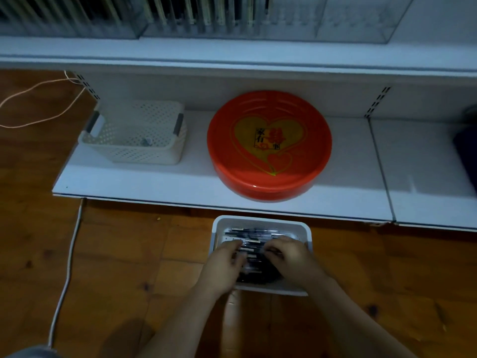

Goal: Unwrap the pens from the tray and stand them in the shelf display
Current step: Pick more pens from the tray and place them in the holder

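A white tray point(260, 221) sits on the wooden floor in front of the shelf, filled with several dark wrapped pens point(247, 235). Both hands rest inside it on the pile. My left hand point(227, 262) has its fingers curled down over the pens at the tray's left side. My right hand point(291, 257) does the same at the right side. Whether either hand grips a pen is hidden by the fingers. The clear shelf display point(232, 19) with upright dividers and standing pens runs along the top shelf.
On the low white shelf point(144, 184) stand a cream perforated basket point(134, 135) at the left and a round red lidded box point(268, 146) in the middle. A white cable point(65, 275) runs over the floor at the left. A dark object point(467, 148) lies far right.
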The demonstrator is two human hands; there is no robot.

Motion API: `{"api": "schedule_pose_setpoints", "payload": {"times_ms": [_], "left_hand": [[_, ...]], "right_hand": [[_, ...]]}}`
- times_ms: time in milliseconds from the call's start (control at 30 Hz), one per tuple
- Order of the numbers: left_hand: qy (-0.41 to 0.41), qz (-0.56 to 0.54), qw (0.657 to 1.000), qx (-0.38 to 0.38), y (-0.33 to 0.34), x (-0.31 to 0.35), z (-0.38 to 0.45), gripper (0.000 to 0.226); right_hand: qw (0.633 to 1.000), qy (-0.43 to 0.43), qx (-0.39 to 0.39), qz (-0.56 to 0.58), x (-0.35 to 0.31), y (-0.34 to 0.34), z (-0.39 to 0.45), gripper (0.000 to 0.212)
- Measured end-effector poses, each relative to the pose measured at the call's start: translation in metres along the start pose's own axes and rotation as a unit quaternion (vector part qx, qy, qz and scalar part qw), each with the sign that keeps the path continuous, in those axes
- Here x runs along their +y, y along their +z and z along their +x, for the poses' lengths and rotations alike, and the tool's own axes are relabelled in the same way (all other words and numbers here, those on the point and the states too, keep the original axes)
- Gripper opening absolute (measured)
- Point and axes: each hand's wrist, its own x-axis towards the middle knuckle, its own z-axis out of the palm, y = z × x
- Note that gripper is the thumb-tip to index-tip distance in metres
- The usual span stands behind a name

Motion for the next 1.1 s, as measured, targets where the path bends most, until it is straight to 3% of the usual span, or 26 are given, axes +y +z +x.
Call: {"api": "schedule_pose_setpoints", "payload": {"times_ms": [133,233,367,567,667,800,967,1100], "left_hand": [[0.003,-0.092,0.995,0.039,-0.025,0.027,0.004,0.019],[0.029,-0.2,0.979,0.04,-0.044,0.05,-0.001,0.012],[0.054,-0.306,0.949,0.06,-0.069,0.084,-0.009,0.011],[0.127,-0.347,0.925,0.086,-0.1,0.143,-0.02,0.015],[0.186,-0.329,0.919,0.109,-0.114,0.166,-0.027,0.014],[0.23,-0.28,0.92,0.147,-0.133,0.188,-0.034,0.011],[0.304,-0.102,0.891,0.322,-0.169,0.213,-0.028,0.023],[0.325,0.016,0.864,0.385,-0.189,0.24,-0.019,0.034]], "right_hand": [[0.991,0.028,0.046,0.122,-0.024,-0.035,-0.008,0.011],[0.964,0.087,0.114,0.222,-0.048,-0.067,-0.016,0.019],[0.905,0.097,0.216,0.353,-0.086,-0.112,-0.024,0.024],[0.805,0.026,0.347,0.481,-0.145,-0.161,-0.022,0.044],[0.786,-0.03,0.39,0.478,-0.172,-0.181,-0.022,0.047],[0.806,-0.082,0.414,0.414,-0.196,-0.201,-0.014,0.054],[0.784,-0.163,0.478,0.362,-0.229,-0.249,0.003,0.05],[0.757,-0.195,0.54,0.311,-0.253,-0.304,0.026,0.05]]}}
